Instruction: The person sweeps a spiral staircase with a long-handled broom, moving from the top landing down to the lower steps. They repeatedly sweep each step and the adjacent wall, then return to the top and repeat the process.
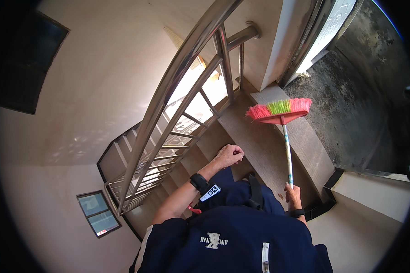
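My right hand [293, 197] grips the shaft of a broom [288, 150], low in the view at the right. The broom's head points away from me, with pink and green bristles [279, 106] on a red base, over the pale step at the doorway. My left hand [230, 154] is in front of my body near the middle, its fingers curled; whether anything small is inside them I cannot tell. It is over the steps, between the stair railing and the broom.
A stainless steel railing [177, 61] runs along the left of the descending stairs [188, 159]. A doorway with a metal frame stands at the upper right, beside a dark, stained floor [345, 112]. A low white wall [372, 194] is at the right.
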`<state>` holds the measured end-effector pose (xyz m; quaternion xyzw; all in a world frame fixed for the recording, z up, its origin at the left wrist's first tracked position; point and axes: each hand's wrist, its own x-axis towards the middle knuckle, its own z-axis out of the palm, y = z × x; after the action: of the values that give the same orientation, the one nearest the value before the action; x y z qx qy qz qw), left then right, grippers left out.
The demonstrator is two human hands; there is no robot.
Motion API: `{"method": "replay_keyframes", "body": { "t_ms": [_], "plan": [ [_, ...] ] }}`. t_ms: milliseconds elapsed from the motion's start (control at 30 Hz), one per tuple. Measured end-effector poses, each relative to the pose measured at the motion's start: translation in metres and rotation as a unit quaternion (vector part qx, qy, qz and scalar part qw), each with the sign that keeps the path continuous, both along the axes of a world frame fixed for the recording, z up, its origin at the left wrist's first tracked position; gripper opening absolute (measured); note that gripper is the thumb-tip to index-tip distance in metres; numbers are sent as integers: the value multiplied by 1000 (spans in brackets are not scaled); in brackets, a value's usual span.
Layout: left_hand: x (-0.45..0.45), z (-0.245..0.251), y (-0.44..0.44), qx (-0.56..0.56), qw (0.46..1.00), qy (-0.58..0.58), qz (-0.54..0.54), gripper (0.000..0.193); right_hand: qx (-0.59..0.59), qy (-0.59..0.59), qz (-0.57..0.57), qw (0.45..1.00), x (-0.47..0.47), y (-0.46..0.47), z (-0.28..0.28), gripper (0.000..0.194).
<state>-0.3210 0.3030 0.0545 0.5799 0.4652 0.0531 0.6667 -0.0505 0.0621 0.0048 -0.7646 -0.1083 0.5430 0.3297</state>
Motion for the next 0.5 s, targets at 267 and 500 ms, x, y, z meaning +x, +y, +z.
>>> {"method": "replay_keyframes", "body": {
  "t_ms": [267, 500],
  "plan": [
    [-11, -17, 0, -41, 999, 5, 29, 17, 16, 105, -54, 993, 26, 44, 11, 46],
    [-36, -29, 2, -51, 997, 40, 42, 18, -17, 72, -122, 990, 73, 101, -17, 46]
  ]
}}
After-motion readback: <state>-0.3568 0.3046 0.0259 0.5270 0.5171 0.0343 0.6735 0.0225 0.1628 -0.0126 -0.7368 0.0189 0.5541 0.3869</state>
